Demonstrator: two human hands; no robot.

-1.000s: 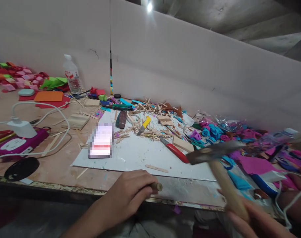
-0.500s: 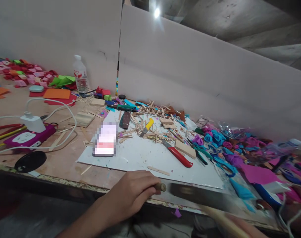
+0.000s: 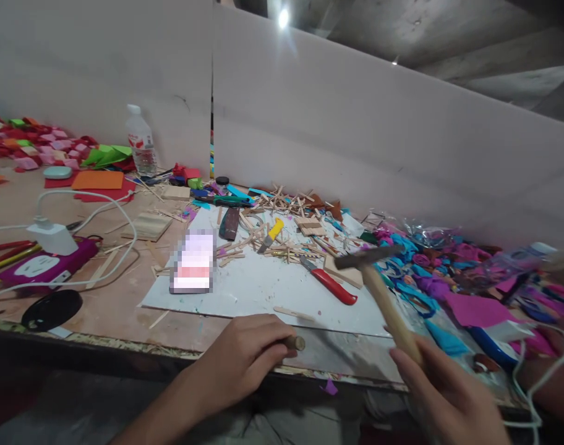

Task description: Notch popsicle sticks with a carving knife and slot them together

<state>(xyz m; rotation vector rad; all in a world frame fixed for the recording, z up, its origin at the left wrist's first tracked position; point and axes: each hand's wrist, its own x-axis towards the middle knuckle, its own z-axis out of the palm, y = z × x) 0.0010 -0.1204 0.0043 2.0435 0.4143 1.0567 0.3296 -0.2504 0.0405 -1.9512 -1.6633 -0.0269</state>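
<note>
Near the table's front edge, my left hand (image 3: 245, 352) is closed around a short round wooden rod (image 3: 295, 342). Only the rod's blunt end pokes out past the fingers; the rest is hidden by the hand. My right hand (image 3: 453, 395) grips a hammer (image 3: 393, 312) by its pale wooden handle. The dark metal head is raised above the table, up and to the right of the rod, apart from it. Beyond my left hand lies a white board (image 3: 245, 296), with a flat wooden stick (image 3: 294, 313) near its front edge.
A red-handled knife (image 3: 331, 285), a yellow cutter (image 3: 271, 235) and a phone (image 3: 193, 262) lie on the board. Wood scraps (image 3: 286, 201) are piled behind. At left are a purple power strip (image 3: 50, 266), white cable and water bottle (image 3: 141, 145); colourful craft pieces (image 3: 425, 278) crowd the right.
My right hand has lifted the hammer from a low, blurred position near the table edge, so its head is now higher. My left hand stays closed on the rod. The view shifts slightly.
</note>
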